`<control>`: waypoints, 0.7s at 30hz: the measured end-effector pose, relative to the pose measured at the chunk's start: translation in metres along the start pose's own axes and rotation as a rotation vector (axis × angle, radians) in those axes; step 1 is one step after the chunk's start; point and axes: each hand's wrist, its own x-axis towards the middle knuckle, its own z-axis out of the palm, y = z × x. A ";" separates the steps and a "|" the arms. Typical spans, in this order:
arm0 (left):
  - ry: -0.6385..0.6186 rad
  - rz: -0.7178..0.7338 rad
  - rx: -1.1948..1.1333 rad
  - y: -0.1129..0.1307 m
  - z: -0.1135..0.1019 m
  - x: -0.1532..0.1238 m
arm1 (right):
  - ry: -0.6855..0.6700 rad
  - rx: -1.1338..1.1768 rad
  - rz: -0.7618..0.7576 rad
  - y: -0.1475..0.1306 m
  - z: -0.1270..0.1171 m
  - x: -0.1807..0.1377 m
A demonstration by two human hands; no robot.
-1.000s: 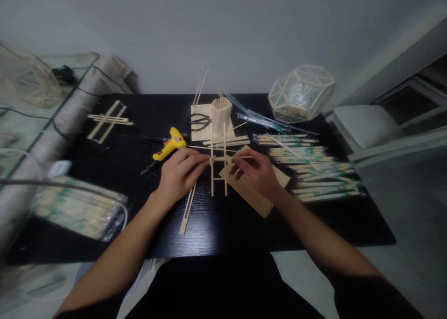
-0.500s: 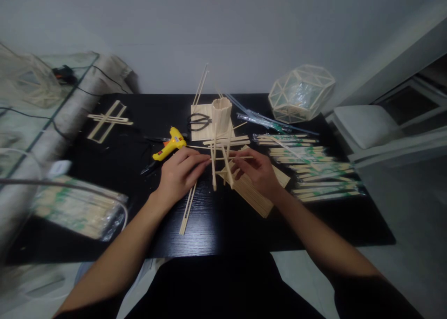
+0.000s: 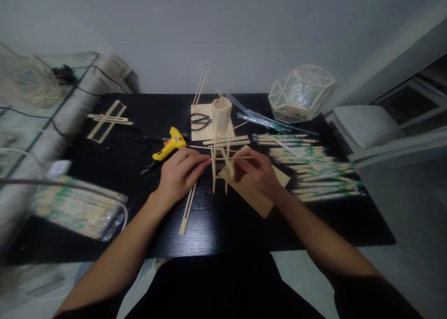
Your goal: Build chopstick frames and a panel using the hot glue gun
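Between my hands is a small ladder-like frame of thin wooden sticks (image 3: 213,174), held just above the black table. My left hand (image 3: 183,170) pinches its left side at a cross stick, fingertips pressed together. On the other side, my right hand (image 3: 256,170) has thumb and fingers closed around the right end of that cross stick, which pokes out past the fingers. Part of the frame's right side is hidden by my right fingers. Below my right hand lies a flat panel of joined sticks (image 3: 258,200). A yellow glue gun (image 3: 171,144) rests beyond my left hand.
A stick-walled cup (image 3: 221,116) stands on a square wooden board (image 3: 202,132) beside black-handled scissors (image 3: 199,122). Bagged chopsticks (image 3: 324,174) lie at right and another pack (image 3: 77,207) at left. A geometric lantern-like frame (image 3: 301,95) sits at the back right.
The stick frame has turned slightly between my hands; its lower right end has shifted left and toward me. My right fingers have curled a little; my left hand stays in place.
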 end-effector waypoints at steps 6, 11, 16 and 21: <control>0.010 0.006 0.011 0.000 0.001 0.001 | -0.014 -0.020 0.003 -0.002 -0.001 0.000; 0.005 0.005 0.006 -0.001 0.001 0.000 | -0.007 -0.074 -0.030 -0.002 -0.002 0.001; -0.002 0.002 0.003 -0.001 0.001 -0.001 | 0.005 -0.119 -0.029 -0.001 -0.004 0.000; 0.003 -0.003 -0.002 -0.001 0.001 -0.001 | 0.005 -0.114 -0.042 0.000 -0.003 0.001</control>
